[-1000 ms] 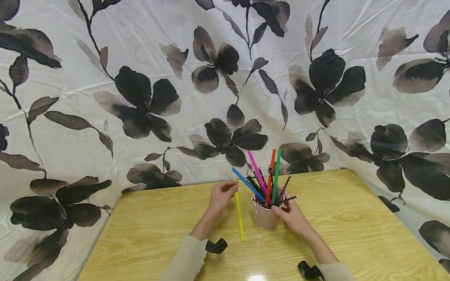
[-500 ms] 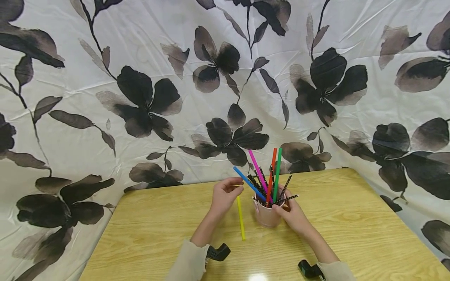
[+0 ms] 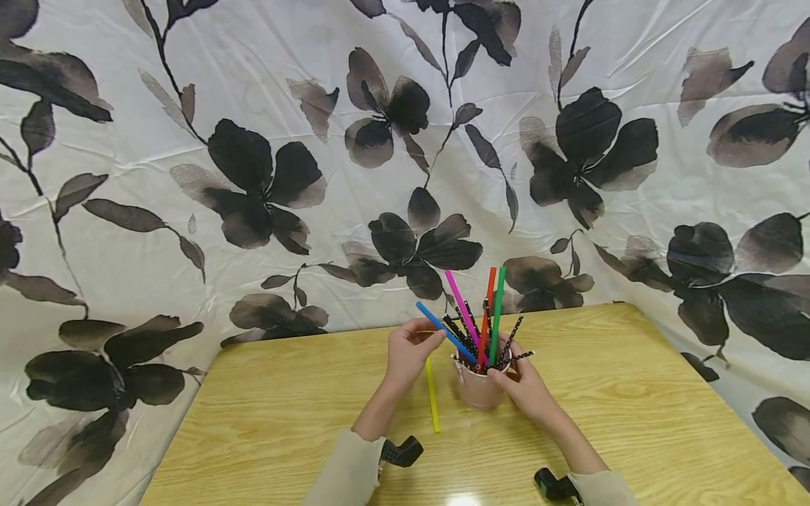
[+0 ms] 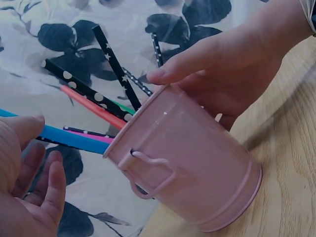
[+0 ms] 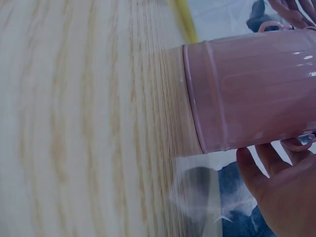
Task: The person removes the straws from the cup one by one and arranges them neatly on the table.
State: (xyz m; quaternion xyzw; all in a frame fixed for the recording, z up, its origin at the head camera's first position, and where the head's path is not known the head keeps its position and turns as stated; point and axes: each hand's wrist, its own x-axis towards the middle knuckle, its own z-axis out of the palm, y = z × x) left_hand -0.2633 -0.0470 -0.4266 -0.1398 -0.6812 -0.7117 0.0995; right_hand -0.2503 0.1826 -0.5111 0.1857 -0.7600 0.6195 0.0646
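Note:
A small pink pail (image 3: 481,391) stands upright on the table, filled with coloured straws and several black patterned ones. My right hand (image 3: 526,391) grips the pail's right side, its thumb near the rim (image 4: 170,85) in the left wrist view. On the left, my left hand (image 3: 408,355) has its thumb laid across the blue straw (image 4: 74,139), which leans out of the pail; the index finger is mostly hidden, and the other fingers are loosely bent. A yellow straw (image 3: 433,400) lies on the table beside the pail, its far part hidden by the left hand.
Pink (image 3: 457,295), red (image 3: 490,302) and green (image 3: 499,302) straws rise from the pail. The wooden table (image 3: 633,393) ends at a floral cloth (image 3: 405,176) behind. A small pail handle (image 4: 153,175) hangs on its side.
My left hand has moved from the yellow straw's far end rightward to the blue straw, where its thumb now touches. My right hand stays on the pail.

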